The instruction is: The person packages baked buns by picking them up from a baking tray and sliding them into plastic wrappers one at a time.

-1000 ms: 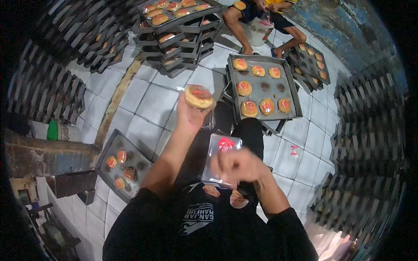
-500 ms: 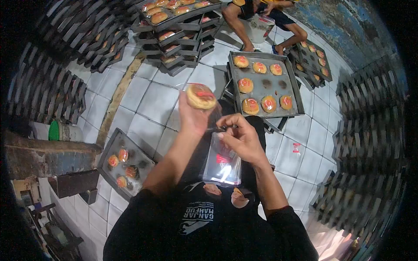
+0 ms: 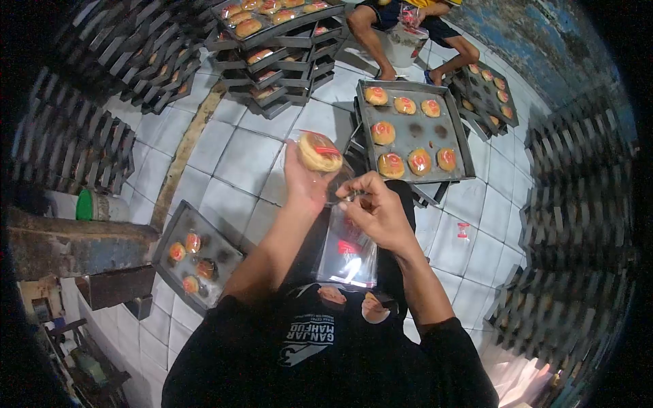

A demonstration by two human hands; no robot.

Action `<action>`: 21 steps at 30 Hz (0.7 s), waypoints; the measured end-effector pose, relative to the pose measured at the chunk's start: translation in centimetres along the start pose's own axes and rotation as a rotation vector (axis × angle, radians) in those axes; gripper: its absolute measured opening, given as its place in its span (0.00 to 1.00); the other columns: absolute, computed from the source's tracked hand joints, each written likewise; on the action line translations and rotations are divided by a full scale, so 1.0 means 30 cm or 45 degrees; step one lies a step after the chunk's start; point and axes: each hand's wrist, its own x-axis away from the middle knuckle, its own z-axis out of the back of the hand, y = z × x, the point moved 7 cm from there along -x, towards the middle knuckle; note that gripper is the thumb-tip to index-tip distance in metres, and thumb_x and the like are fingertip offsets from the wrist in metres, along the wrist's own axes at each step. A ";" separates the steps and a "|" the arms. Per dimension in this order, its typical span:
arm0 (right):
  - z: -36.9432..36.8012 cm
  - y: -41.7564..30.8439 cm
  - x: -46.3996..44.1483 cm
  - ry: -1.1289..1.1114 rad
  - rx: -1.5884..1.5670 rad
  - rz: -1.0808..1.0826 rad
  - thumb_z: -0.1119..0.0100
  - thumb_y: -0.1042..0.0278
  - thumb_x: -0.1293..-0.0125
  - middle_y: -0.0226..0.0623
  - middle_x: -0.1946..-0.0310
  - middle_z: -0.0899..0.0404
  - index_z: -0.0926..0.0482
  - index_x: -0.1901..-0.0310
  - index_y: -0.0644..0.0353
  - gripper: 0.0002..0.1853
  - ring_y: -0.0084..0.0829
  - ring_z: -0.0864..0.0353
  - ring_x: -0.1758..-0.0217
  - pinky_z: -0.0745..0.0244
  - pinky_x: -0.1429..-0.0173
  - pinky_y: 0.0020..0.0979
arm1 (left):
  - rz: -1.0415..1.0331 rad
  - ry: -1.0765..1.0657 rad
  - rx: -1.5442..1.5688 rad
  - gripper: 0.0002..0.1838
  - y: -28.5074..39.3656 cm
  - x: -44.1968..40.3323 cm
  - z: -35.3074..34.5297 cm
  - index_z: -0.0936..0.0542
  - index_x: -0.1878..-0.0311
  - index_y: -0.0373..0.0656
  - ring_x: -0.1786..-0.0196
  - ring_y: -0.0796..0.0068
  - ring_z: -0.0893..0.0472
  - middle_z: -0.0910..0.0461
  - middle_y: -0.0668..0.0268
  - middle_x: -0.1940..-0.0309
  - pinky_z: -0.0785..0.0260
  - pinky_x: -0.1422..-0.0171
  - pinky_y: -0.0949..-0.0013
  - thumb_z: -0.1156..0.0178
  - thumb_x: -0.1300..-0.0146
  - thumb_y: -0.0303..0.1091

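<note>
A round golden bun [image 3: 318, 151] in a clear plastic bag with red print rests in my left hand [image 3: 305, 187], whose fingers are partly hidden behind it. My right hand [image 3: 378, 212] is closed in a pinch at the gathered end of that bag, close beside my left wrist. On my lap, below the right hand, lies a stack of clear plastic bags [image 3: 347, 262] with a red label. In front of my knees a dark metal tray [image 3: 415, 143] bears several bagged buns with red print.
Lower left, another tray [image 3: 228, 241] holds several buns. Tall stacks of trays [image 3: 571, 183] line the right side, with more at upper left. Across from me sits a person [image 3: 367, 30] by a white bucket [image 3: 406, 47]. A red-printed wrapper [image 3: 463, 231] lies on the tiled floor.
My left hand and the bun have shifted slightly right and tilted. The right hand keeps its pinch on the bag's end. The person opposite has raised a red-printed item above the bucket.
</note>
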 end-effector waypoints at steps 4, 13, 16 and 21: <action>-0.044 -0.003 -0.029 -0.132 0.334 0.133 0.38 0.78 0.34 0.30 0.65 0.19 0.29 0.62 0.63 0.08 0.18 0.28 0.72 0.28 0.65 0.26 | 0.081 0.191 0.135 0.30 -0.047 0.052 -0.074 0.28 0.33 0.48 0.37 0.62 0.25 0.26 0.61 0.36 0.32 0.30 0.50 0.58 0.21 0.61; 0.037 0.016 0.048 0.076 0.065 0.049 0.35 0.77 0.32 0.34 0.61 0.19 0.29 0.57 0.62 0.10 0.18 0.26 0.68 0.27 0.63 0.23 | 0.085 0.065 0.135 0.29 0.028 0.024 0.016 0.27 0.35 0.49 0.35 0.62 0.24 0.24 0.62 0.38 0.33 0.29 0.47 0.60 0.21 0.62; -0.049 -0.037 0.020 0.034 0.148 0.122 0.35 0.76 0.32 0.33 0.63 0.19 0.27 0.56 0.63 0.09 0.19 0.25 0.69 0.27 0.63 0.25 | 0.165 0.044 0.190 0.28 -0.055 0.038 -0.010 0.26 0.36 0.50 0.37 0.63 0.23 0.23 0.63 0.40 0.31 0.30 0.50 0.59 0.22 0.61; -0.127 -0.051 0.143 -0.728 -0.679 -0.162 0.39 0.75 0.28 0.32 0.65 0.21 0.31 0.66 0.60 0.10 0.21 0.22 0.64 0.26 0.61 0.26 | -0.063 0.157 -0.007 0.25 -0.004 0.027 -0.015 0.25 0.37 0.48 0.40 0.62 0.21 0.20 0.62 0.44 0.27 0.34 0.49 0.57 0.21 0.57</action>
